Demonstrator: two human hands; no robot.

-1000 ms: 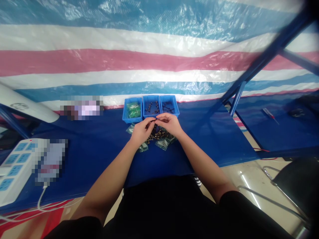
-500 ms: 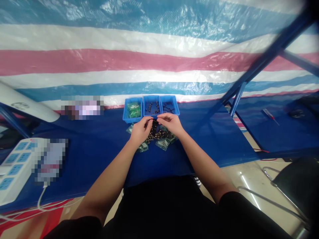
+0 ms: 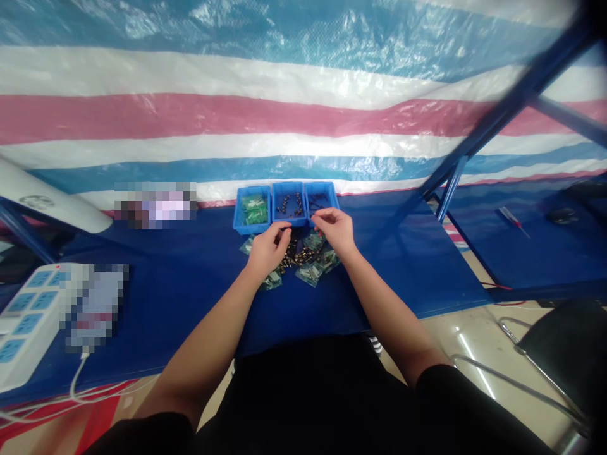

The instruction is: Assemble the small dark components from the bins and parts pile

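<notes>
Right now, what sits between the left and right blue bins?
In the head view, the middle bin, holding small parts, lies between the left bin and right bin.

Looks like a small assembly workshop, set up in a makeshift bay. Backed by plastic sheeting (image 3: pixel 303 117) striped in blue, white and pink, creased like a temporary wall, and braced at right by a blue metal frame (image 3: pixel 502 110). Fitted with a long blue worktop (image 3: pixel 180 278), set with three blue bins (image 3: pixel 251 229) of small parts, just behind a heap of dark and brass-coloured pieces (image 3: pixel 303 254) and clear packets (image 3: pixel 310 273). Wired at left with a white multi-socket power strip (image 3: pixel 26 354). Furnished at right with a second worktop (image 3: pixel 531 253) and a dark, metal-framed chair (image 3: pixel 559 354).
</notes>
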